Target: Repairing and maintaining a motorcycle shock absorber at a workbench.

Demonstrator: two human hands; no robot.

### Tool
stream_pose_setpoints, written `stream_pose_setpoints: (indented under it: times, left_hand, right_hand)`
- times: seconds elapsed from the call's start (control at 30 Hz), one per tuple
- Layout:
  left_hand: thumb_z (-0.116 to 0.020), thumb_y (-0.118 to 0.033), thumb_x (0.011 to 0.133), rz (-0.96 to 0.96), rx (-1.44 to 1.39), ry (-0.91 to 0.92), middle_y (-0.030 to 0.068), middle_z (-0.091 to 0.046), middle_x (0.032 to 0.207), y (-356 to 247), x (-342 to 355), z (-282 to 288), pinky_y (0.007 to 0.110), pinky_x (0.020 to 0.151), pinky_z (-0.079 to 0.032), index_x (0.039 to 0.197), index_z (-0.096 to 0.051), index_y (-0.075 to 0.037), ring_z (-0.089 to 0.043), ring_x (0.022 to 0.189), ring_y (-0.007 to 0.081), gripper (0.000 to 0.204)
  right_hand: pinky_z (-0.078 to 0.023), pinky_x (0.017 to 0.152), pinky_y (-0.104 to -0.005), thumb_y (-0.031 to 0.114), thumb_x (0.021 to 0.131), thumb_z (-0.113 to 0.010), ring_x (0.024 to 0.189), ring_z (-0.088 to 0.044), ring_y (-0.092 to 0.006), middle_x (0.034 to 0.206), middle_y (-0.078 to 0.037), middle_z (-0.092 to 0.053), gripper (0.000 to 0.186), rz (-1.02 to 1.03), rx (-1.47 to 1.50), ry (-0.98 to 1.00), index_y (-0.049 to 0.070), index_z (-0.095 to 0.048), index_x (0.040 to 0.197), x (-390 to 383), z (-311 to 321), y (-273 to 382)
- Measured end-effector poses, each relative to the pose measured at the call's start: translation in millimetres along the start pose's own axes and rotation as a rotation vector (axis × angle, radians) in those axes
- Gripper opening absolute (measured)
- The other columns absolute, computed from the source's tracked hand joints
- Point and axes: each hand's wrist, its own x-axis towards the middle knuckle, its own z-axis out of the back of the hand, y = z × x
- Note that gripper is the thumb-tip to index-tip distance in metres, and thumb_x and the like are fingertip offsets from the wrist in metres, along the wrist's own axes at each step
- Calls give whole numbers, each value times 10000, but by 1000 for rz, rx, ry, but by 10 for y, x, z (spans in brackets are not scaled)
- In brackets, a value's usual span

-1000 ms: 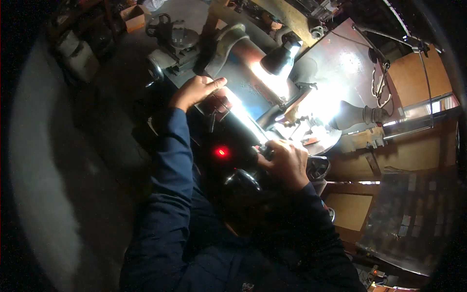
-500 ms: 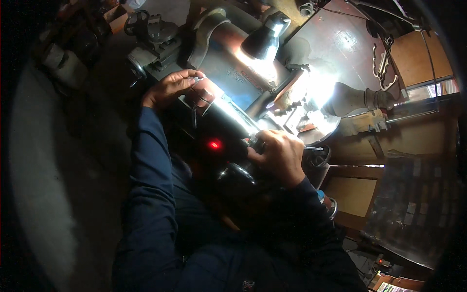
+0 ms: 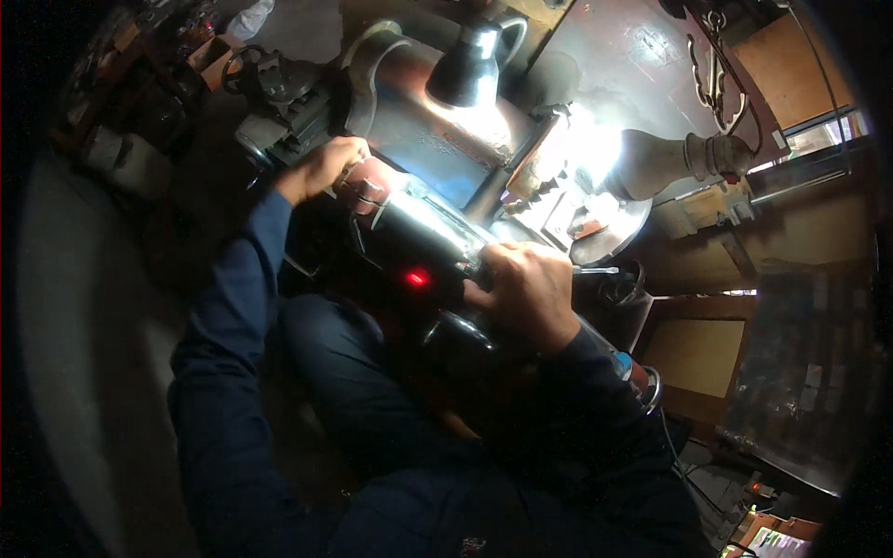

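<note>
I'd work gently, left hand (image 3: pixel 321 173) half-curled by the reddish block (image 3: pixel 375 173), right hand (image 3: pixel 532 293) curled at the shiny bar (image 3: pixel 435 221)'s right end, holds unclear.

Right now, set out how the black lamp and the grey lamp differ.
The black lamp looks glossy; the grey lamp looks dull. The black lamp's mouth faces the picture's lower edge, while the grey lamp's faces left. In this view the black lamp appears shorter, the grey lamp longer. Both are lit and have flared shades.

Left hand (image 3: pixel 321 174) at reddish block (image 3: pixel 376 174)
</note>
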Motion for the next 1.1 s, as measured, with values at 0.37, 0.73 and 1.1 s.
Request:
stream_pose_setpoints:
  times: [0.37,0.73,1.1]
  left_hand:
    - [-349,-229,946,-285,439,8,157,-636,899,102,-13,129,339,758,-457,918,-611,-41,-599,819,275,324]
    - [-454,-283,936,-32,15,-421,150,-628,1007,-73,-228,-276,331,818,-462,950,-608,6,-603,906,301,327]
    - [-365,-279,965,-385,416,-281,121,-648,839,-331,-96,-244,340,722,-469,922,-588,16,-596,734,166,372]
  right_hand:
    - [-453,529,-361,368,684,-717,612,-609,-236,657,-59,-606,296,-26,37,-33,100,-593,669,23,19,34]
    - [-449,530,-369,343,676,-714,602,-599,-246,649,-65,-597,273,-56,93,-31,102,-587,660,4,-1,-49]
    - [-453,525,-369,364,671,-711,621,-609,-240,666,-57,-605,296,-72,48,-32,89,-600,671,-10,5,-12]
